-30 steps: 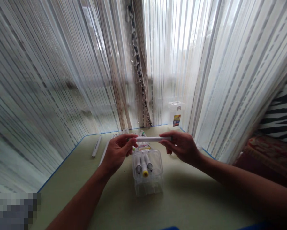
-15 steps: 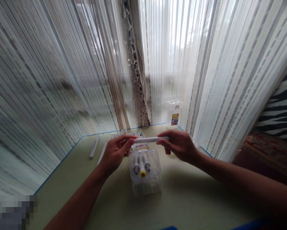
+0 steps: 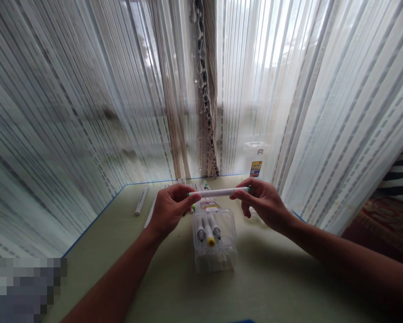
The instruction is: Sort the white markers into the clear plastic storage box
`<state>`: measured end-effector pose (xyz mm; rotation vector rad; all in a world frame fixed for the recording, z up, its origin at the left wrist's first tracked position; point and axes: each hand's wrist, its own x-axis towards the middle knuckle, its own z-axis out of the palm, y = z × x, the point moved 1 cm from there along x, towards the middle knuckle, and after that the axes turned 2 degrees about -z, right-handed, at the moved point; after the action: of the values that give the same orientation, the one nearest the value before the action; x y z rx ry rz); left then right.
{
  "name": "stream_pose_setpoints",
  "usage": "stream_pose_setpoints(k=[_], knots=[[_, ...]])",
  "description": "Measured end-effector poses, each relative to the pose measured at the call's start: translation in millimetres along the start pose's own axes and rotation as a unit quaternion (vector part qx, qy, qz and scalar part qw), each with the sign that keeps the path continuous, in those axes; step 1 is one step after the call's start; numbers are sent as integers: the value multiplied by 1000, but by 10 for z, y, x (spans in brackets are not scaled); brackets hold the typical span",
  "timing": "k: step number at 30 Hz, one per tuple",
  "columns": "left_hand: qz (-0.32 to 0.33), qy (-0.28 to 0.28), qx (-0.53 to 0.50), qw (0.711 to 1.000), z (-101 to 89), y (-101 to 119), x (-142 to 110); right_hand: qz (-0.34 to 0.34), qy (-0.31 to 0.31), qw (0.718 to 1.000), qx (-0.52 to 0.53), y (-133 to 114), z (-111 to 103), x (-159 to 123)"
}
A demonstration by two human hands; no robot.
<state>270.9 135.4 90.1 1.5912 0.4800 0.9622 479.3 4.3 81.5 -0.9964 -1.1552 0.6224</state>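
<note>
Between my two hands a white marker (image 3: pixel 216 193) with green ends is held level above the table. My left hand (image 3: pixel 172 204) pinches its left end, and my right hand (image 3: pixel 260 199) grips the right end between thumb and fingers. Just below and nearer to me stands a clear plastic case (image 3: pixel 215 260). On its see-through lid lie several pens, among them a white marker with a yellow end (image 3: pixel 210 241) and two with grey tips. Behind my hands more white markers (image 3: pixel 183 181) lie on the table, partly hidden.
A lone white marker (image 3: pixel 141 200) lies at the left of the pale green table (image 3: pixel 120 251), which has a blue edge. At the back right stands a clear container (image 3: pixel 255 157) with a yellow label. String curtains (image 3: pixel 87 89) hang behind.
The view has turned a little to the left, so everything sits further right. The marker has shifted in my fingers, and its green ends now show. Both hands still hold it.
</note>
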Motion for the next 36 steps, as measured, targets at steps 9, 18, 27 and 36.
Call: stream_pose_setpoints(k=[9, 18, 27, 36], knots=[[7, -7, -36, 999, 12, -11, -2, 17, 32, 999, 27, 75, -52, 39], [22, -20, -75, 997, 38, 40, -5, 18, 41, 999, 3, 150, -89, 76], [21, -48, -94, 994, 70, 44, -23, 43, 40, 998, -20, 218, -116, 87], [1, -19, 18, 1000, -57, -99, 52, -47, 69, 995, -59, 88, -35, 39]])
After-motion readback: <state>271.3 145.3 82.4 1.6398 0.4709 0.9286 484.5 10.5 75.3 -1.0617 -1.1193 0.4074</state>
